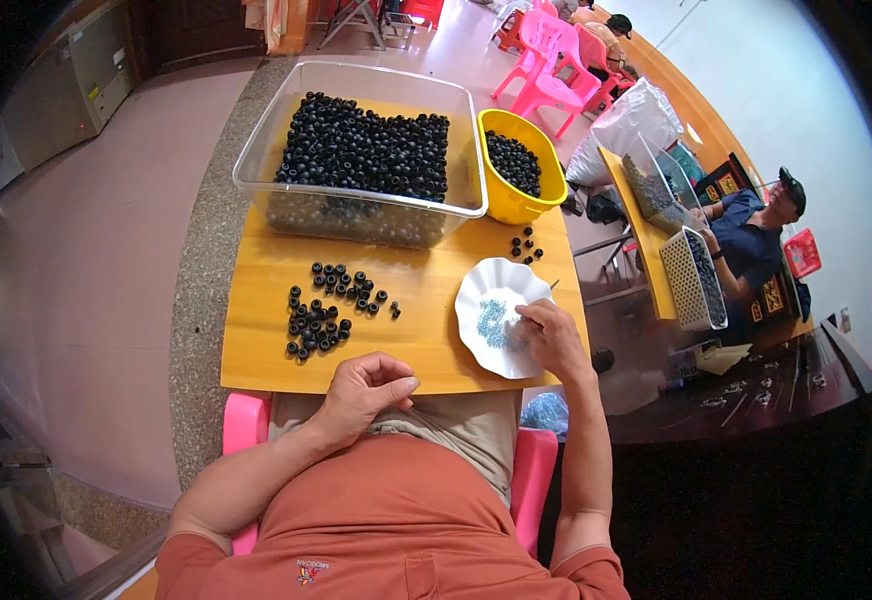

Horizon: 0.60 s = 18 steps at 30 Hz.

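My right hand [556, 342] is over the right side of a white scalloped plate [468, 290], fingers pinched together; what they hold, if anything, is too small to make out. Tiny pale blue pieces [494, 322] lie spread in the plate. A thin dark tip [554, 284] shows just past the rim, beyond that hand. At the table's near edge is my left hand [366, 398], fingers curled and thumb against them, its contents hidden. Beyond it, a loose group of black bead-like rings [318, 325] lies on the yellow wooden table [416, 345].
A clear plastic bin [256, 165] of black pieces stands at the back, beside a yellow tub [526, 205] of similar pieces. A few black pieces [526, 245] lie before the tub. Rightward, another person [746, 235] sits by a white basket [691, 285]. Pink chairs [551, 65] stand behind.
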Tool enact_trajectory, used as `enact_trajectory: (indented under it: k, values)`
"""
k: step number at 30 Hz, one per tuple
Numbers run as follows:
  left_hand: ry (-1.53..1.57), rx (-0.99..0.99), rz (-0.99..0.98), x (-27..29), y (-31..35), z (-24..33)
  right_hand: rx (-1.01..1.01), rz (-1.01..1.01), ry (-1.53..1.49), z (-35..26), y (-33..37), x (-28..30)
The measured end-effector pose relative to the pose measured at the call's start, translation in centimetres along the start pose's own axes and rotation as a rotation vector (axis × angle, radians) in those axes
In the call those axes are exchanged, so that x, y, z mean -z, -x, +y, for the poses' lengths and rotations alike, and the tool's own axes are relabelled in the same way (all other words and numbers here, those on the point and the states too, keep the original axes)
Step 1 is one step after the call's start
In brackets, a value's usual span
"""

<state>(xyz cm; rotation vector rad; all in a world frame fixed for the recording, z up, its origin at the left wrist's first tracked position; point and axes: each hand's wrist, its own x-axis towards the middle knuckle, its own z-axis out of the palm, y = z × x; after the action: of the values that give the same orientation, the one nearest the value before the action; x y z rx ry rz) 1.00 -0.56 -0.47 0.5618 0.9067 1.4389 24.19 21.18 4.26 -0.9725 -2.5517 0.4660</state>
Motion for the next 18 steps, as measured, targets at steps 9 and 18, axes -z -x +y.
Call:
enact_trajectory:
  k: [9, 18]
  values:
    - [-0.009, 0.009, 0.0, 0.02, 0.07, 0.13, -0.07, 0.028, -0.119, -0.12, 0.21, 0.04]
    - [-0.013, 0.01, 0.001, -0.1, 0.15, 0.21, 0.033, 0.101, -0.194, 0.47, 0.72, -0.34]
